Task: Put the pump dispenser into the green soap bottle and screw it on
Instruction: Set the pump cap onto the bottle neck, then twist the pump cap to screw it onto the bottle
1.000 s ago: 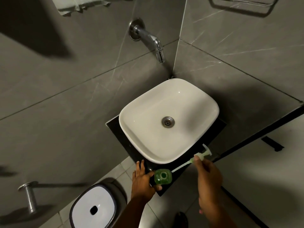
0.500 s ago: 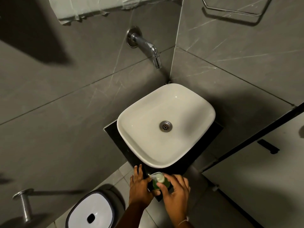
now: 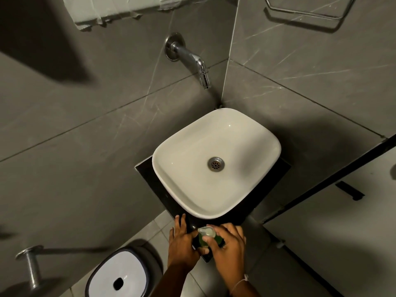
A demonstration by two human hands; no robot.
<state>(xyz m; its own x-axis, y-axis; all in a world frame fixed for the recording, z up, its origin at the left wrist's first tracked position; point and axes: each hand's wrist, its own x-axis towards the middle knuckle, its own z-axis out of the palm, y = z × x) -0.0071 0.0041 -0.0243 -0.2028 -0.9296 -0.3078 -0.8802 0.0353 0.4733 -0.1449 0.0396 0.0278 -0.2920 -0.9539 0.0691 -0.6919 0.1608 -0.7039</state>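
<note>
Down on the near corner of the black counter (image 3: 147, 174): translucent green soap bottle (image 3: 202, 240), gripped by left hand (image 3: 182, 245); right hand (image 3: 228, 245) pinching pale plastic pump dispenser (image 3: 206, 230) seated on top.

A small tiled bathroom.
A white ceramic basin (image 3: 216, 163) sits on a black surface (image 3: 150, 181) under a chrome wall tap (image 3: 192, 58), with grey marble-look wall tiles (image 3: 85, 99), a metal towel rail (image 3: 308, 16) and a white-lidded bin (image 3: 117, 277) on the floor.
</note>
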